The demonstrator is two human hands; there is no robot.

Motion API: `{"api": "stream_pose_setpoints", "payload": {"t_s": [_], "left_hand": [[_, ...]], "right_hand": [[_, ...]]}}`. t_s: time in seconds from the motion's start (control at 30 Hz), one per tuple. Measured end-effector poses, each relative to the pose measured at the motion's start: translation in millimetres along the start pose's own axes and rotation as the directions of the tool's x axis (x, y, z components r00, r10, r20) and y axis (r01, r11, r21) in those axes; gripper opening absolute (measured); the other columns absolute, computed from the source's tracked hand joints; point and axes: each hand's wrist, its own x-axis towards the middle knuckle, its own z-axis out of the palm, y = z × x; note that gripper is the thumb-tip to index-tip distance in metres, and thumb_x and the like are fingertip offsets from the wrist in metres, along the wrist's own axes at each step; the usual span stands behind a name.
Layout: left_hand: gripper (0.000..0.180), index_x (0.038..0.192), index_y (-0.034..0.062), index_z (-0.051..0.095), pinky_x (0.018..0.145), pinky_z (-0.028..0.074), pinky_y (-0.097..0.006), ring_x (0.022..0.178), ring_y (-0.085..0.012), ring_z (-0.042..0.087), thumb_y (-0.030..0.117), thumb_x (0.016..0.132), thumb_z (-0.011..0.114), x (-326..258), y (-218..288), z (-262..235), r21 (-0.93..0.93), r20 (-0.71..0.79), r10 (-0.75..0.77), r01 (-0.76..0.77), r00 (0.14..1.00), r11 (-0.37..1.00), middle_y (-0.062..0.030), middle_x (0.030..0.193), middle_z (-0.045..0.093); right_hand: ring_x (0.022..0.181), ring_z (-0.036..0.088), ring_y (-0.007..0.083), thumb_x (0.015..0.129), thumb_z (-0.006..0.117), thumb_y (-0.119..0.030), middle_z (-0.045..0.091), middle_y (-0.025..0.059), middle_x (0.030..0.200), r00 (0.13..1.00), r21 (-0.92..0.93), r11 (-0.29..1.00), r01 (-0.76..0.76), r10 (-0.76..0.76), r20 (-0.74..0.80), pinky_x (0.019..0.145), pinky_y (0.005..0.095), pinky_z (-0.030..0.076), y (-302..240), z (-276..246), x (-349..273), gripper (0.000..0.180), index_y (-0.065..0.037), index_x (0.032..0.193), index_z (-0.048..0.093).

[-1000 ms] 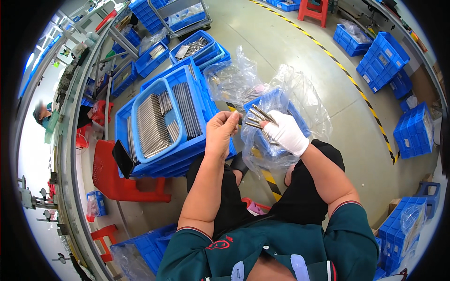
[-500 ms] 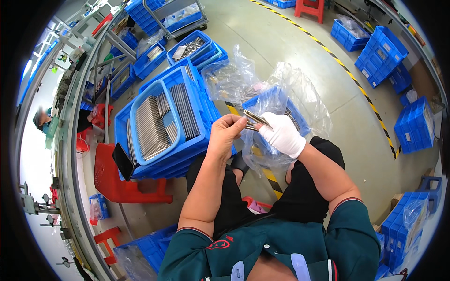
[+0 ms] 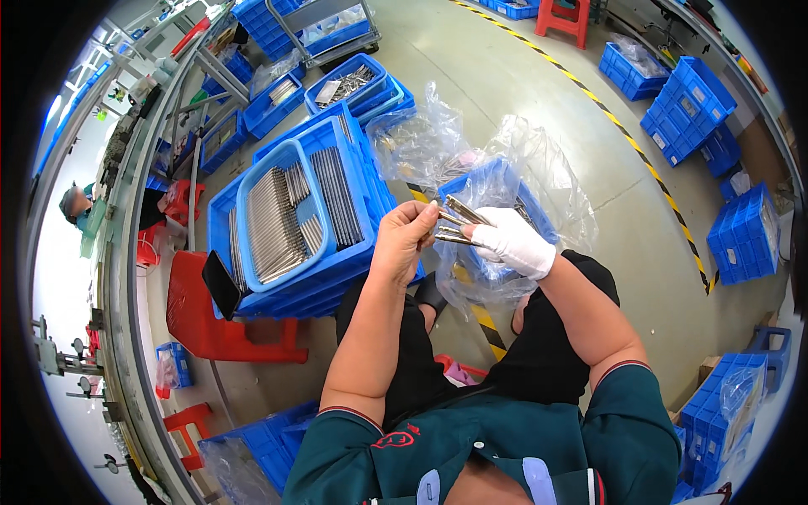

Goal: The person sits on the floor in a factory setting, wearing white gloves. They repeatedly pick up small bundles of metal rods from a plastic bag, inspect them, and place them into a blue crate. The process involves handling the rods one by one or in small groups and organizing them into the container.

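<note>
Several slim metal rods (image 3: 461,210) fan out from my right hand (image 3: 520,244), which wears a white glove and is closed around them. My bare left hand (image 3: 404,236) pinches the end of one rod between thumb and fingertips. Both hands meet in front of my knees, above a blue crate (image 3: 539,220) lined with clear plastic. To the left, a light-blue tray (image 3: 313,187) of neatly rowed metal rods rests on a stack of blue crates (image 3: 370,240). Darker rods (image 3: 335,195) stand in rows beside that tray.
A red stool (image 3: 198,307) stands left of the crates, and a dark flat object (image 3: 220,288) leans at their corner. Clear plastic bags (image 3: 421,139) spread over the floor ahead. More blue crates (image 3: 688,109) line the right side. Another person (image 3: 80,206) is at the far left.
The rods in my gloved hand have spread further apart at their ends. My left fingers have shifted slightly along them, and the view has moved a little.
</note>
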Motion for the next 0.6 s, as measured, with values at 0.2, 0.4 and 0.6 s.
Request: {"api": "stream_pose_setpoints", "payload": {"t_s": [0.2, 0.4, 0.6], "left_hand": [[0.018, 0.083, 0.0002, 0.064, 0.052, 0.031, -0.02, 0.056, -0.0057, 0.042, 0.017, 0.084, 0.068, -1.5, 3.4, -1.1, 0.147, 0.039, 0.012, -0.017, 0.999, 0.989, 0.0013, 0.065, 0.054], [0.018, 0.086, -0.0005, 0.065, 0.055, 0.035, -0.021, 0.059, -0.0068, 0.045, 0.016, 0.081, 0.07, -1.2, 0.2, -8.4, 0.137, 0.085, -0.044, 0.032, 0.995, 0.99, 0.0003, 0.067, 0.057], [0.019, 0.085, -0.0018, 0.064, 0.05, 0.032, -0.02, 0.055, -0.0053, 0.042, 0.017, 0.084, 0.068, 0.8, 11.4, -11.1, 0.214, -0.03, 0.105, -0.096, 0.994, 0.972, 0.0, 0.067, 0.056]], "right_hand": [[0.054, 0.038, 0.0049, 0.087, 0.059, -0.022, 0.044, -0.0044, 0.064, 0.999, -0.002, 1.0, -0.03, 0.03, 0.016, 0.048, 0.0228, 0.03, -1.3, -1.0, -2.1, 0.02, -0.005, 0.079, 0.056], [0.053, 0.037, 0.0041, 0.087, 0.06, -0.021, 0.045, -0.0046, 0.064, 0.997, 0.13, 0.99, -0.059, 0.052, 0.054, 0.047, 0.0218, 0.028, -2.2, -0.5, -5.5, 0.018, -0.003, 0.082, 0.059], [0.054, 0.037, 0.004, 0.087, 0.06, -0.024, 0.046, -0.0043, 0.065, 0.998, 0.122, 0.991, -0.054, 0.052, 0.017, 0.048, 0.0218, 0.029, -2.0, -7.5, -4.6, 0.021, -0.004, 0.082, 0.06]]}}
